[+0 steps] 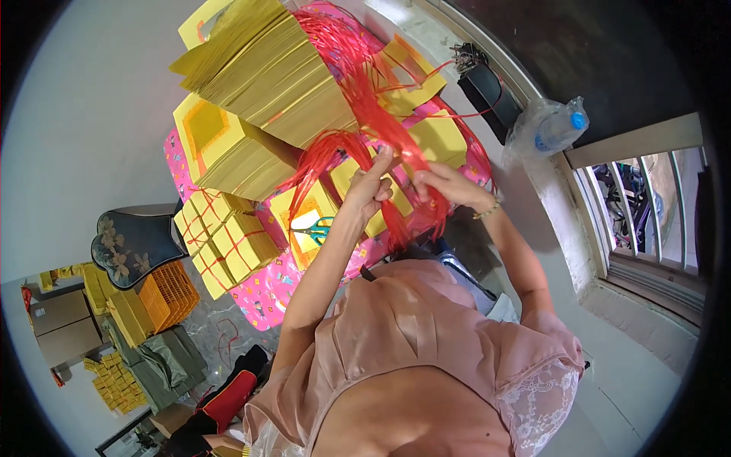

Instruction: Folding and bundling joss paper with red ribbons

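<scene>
A bundle of thin red plastic strings [392,129] runs down over the table in front of me. My left hand [369,186] is closed round part of it, thumb pointing up, with loose ends dangling below. Close by on the right, my right hand [453,185] pinches the hanging strings with bent fingers. Under my left wrist, scissors with teal handles [316,229] lie on a yellow paper stack [283,204]. More yellow stacks stand behind and beside my hands, partly covered by the strings.
Tall yellow paper stacks [266,76] rise at the back left of the pink patterned tablecloth [263,298]. Tied yellow bundles [228,247] sit at its left edge. A dark floral chair [137,247] and orange crate [169,295] stand left. A bagged bottle [560,133] is on the window ledge.
</scene>
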The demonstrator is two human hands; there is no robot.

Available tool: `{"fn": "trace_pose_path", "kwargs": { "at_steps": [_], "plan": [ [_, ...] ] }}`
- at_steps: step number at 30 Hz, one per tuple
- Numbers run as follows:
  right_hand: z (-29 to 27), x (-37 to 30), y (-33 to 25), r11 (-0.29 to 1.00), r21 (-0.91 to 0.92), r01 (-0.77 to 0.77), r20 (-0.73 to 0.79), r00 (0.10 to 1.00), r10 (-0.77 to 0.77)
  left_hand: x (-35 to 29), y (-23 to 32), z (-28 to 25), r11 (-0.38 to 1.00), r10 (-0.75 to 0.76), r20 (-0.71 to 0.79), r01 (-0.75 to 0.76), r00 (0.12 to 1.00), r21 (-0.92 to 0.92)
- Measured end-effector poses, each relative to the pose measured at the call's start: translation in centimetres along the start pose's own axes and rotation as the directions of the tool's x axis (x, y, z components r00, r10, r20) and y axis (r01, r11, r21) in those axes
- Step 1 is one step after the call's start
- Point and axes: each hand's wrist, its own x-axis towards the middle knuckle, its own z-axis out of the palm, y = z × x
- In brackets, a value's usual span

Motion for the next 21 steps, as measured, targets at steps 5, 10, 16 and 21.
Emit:
{"fn": "trace_pose_path", "kwargs": {
  "at_steps": [5,10,16,21],
  "plan": [
    [-8.3,-4.6,2.7,0.950,-0.166,-0.266,-0.531,0.836,0.142,-5.0,1.4,-1.1,0.994,0.046,0.080,-0.054,0.996,0.099],
    [-13.3,-7.6,9.4,0.294,-0.592,-0.751,-0.806,0.561,-0.189,-8.7,2.1,-3.8,0.994,0.106,0.173,-0.104,0.979,-0.020],
    [0.0,-0.8,-0.1,0.455,-0.770,-0.447,-0.606,0.737,-0.301,-12.9,3.3,-6.4,0.971,0.144,0.105,-0.120,0.984,-0.205],
    [12.4,4.1,-5.7,0.845,-0.453,0.283,0.096,0.958,-0.269,-16.8,5.3,-6.6,0.916,0.305,0.194,-0.232,0.932,-0.326]
  ]
}}
